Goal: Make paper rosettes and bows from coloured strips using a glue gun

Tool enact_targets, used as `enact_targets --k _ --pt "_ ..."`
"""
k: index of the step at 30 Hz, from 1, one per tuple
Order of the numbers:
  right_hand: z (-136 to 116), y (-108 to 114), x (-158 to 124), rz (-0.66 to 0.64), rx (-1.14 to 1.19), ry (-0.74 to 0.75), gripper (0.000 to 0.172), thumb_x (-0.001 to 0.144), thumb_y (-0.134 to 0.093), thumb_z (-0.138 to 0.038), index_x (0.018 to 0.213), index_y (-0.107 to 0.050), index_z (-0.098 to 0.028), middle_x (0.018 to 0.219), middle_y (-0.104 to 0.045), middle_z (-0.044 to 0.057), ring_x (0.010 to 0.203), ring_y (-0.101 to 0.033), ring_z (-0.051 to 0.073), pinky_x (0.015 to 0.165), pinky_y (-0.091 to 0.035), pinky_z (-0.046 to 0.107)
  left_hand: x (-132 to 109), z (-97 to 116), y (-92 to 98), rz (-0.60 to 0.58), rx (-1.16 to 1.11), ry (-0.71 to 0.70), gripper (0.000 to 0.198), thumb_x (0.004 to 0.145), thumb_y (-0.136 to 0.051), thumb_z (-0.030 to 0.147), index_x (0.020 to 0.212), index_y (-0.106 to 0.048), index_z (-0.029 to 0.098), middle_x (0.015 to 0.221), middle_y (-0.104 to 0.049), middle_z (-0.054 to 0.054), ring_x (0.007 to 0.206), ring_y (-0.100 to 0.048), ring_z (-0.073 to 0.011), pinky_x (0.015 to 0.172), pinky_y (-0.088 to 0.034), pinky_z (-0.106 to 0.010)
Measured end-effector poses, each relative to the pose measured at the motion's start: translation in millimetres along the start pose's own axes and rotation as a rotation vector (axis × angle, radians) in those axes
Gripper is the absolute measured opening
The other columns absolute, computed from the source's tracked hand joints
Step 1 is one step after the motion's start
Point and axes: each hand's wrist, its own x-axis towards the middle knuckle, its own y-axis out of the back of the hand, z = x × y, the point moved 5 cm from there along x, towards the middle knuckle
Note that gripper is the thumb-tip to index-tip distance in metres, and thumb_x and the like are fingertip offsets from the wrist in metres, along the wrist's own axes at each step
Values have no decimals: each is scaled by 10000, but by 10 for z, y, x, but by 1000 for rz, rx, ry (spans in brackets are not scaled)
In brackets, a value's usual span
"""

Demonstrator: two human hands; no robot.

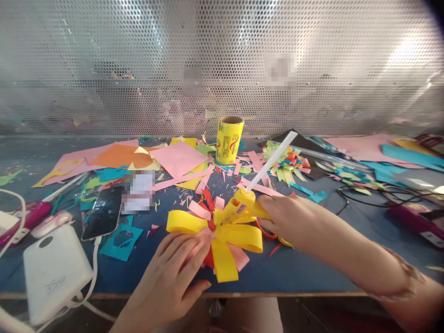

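My right hand [287, 212] is wrapped around a yellow hot glue gun [239, 207], with a long translucent glue stick [272, 162] rising from its back end. The nozzle points down at the centre of a paper flower [224, 254] made of yellow, pink and red strips. My left hand [175, 266] lies over the flower's left side, fingers stretched out across a pink strip and thumb apart. Its fingertips touch the paper. Behind the right hand, part of an orange-red handle [265, 231] shows; the rest is hidden.
A yellow cardboard tube [229, 141] stands at the back. Nearby lies a multicoloured paper flower [286, 162]. Paper sheets and scraps cover the table. At left are a phone [103, 212], a white power bank [57, 270] and cables; a purple power strip [414, 222] is right.
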Motion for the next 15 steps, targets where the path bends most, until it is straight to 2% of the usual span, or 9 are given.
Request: enact_targets --k 3,6,8,15 --pt "-8 13 -15 -13 39 10 147 871 -512 -210 747 -592 -208 711 -571 11 597 -492 139 515 -259 295 -20 20 -2 -26 20 -57 496 842 -558 332 1308 -497 174 1223 -577 -118 1108 -493 -266 989 -335 -435" --pt "-62 38 -10 -15 44 117 153 835 -545 -148 712 -604 -216 709 -574 2 579 -466 125 514 -253 287 -40 38 4 -24 33 -73 486 836 -564 377 1295 -520 223 1269 -544 -110 1156 -463 -286 1012 -300 -463" --pt "-77 56 7 -20 46 133 143 827 -557 -159 706 -610 -213 704 -573 5 570 -459 122 509 -253 288 -50 42 19 -18 43 -69 471 841 -556 394 1285 -531 241 1271 -547 -102 1160 -462 -283 1021 -290 -467" --pt "-142 157 168 -66 5 98 219 849 -522 -228 656 -622 -205 744 -598 52 588 -489 142 458 -170 300 -27 -14 139 -89 49 -76 593 841 -522 441 1363 -450 169 1292 -559 -119 1190 -466 -284 1057 -280 -459"
